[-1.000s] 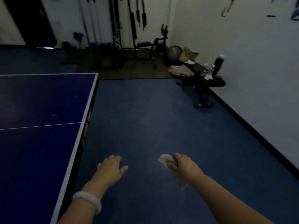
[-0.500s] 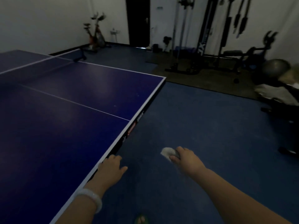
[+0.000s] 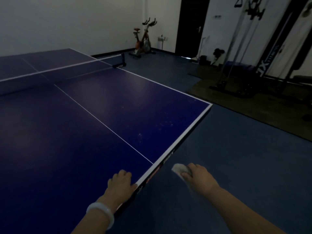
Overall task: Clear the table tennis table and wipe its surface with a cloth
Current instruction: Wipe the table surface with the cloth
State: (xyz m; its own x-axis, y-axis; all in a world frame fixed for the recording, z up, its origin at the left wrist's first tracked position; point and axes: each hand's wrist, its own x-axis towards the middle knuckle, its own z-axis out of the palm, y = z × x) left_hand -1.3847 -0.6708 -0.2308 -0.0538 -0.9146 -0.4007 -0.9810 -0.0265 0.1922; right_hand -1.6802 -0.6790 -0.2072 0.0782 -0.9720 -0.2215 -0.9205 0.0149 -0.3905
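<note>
Right hand (image 3: 200,176): pinches crumpled cloth (image 3: 181,169) off the table (image 3: 101,115) edge, seemingly ready for wiping; left hand (image 3: 120,183): fingers loosely curled, over near edge.

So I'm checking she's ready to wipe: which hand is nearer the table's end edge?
Left. The left hand lies at the table's end edge; the right hand, gripping the cloth, is out over the floor.

Dark blue table tennis surface (image 3: 104,119) with white lines; pale grey crumpled cloth (image 3: 181,168); white bangle (image 3: 101,211); blue floor (image 3: 236,166); orange exercise bike (image 3: 143,40).
</note>
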